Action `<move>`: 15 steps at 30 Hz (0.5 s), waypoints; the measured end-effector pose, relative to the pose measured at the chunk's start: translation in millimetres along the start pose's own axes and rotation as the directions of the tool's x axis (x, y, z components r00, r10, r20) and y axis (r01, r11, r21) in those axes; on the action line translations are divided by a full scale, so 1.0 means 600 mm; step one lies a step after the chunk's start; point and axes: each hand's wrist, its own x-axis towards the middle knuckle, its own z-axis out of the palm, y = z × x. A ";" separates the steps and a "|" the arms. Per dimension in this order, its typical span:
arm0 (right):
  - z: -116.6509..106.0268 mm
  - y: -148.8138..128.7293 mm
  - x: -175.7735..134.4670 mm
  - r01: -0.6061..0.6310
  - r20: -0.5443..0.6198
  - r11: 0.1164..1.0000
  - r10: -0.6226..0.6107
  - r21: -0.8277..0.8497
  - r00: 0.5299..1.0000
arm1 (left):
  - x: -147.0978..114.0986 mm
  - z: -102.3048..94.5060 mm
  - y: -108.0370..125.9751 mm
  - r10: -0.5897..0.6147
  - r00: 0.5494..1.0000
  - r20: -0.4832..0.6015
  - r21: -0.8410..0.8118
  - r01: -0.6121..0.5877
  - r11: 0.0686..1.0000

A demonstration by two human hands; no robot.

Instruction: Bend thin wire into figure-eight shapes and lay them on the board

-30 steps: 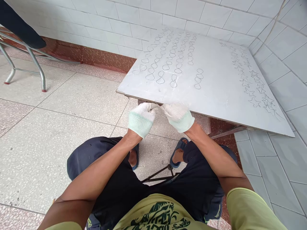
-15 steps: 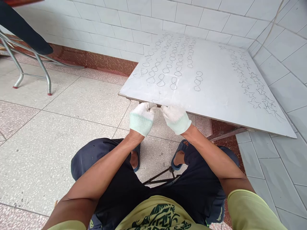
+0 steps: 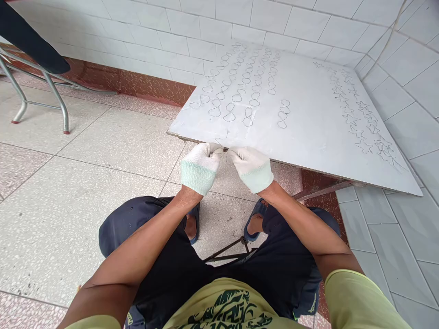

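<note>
My left hand (image 3: 201, 167), in a white knit glove with a mint cuff, is closed in a pinch at the near edge of the white board (image 3: 308, 151). My right hand (image 3: 251, 167), gloved alike, pinches just beside it, the fingertips nearly meeting. Between them runs a thin wire (image 3: 226, 155), partly hidden by the fingers. A bent end of wire shows above the left fingertips, over the board. Beyond the hands lie rows of looped wire shapes (image 3: 247, 116), and a separate triple-loop wire (image 3: 284, 114) lies to their right.
Star-shaped wires (image 3: 363, 146) lie along the board's right side. Tiled walls (image 3: 274, 16) stand behind and to the right. A metal-legged stool (image 3: 63, 107) with a person's dark-clothed leg (image 3: 37, 41) is at the left. A dark metal stand (image 3: 245, 244) is on the floor between my feet.
Both hands stay pinched at the board edge, with the left shifting slightly left and up and the gap between the fingertips changing a little. The whole view has moved slightly.
</note>
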 end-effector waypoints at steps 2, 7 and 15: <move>-0.001 -0.013 0.001 -0.128 0.011 0.949 0.130 0.288 0.991 | 0.000 -0.003 -0.001 -0.018 1.000 -0.023 -0.045 0.017 0.999; 0.007 -0.023 -0.005 -0.127 -0.012 0.714 0.186 0.689 0.982 | 0.000 -0.008 -0.006 -0.036 0.999 -0.026 -0.157 0.031 0.987; 0.000 -0.032 -0.013 -0.151 0.015 0.725 0.190 0.672 0.982 | 0.004 -0.008 -0.014 -0.046 0.998 -0.047 -0.158 0.038 0.987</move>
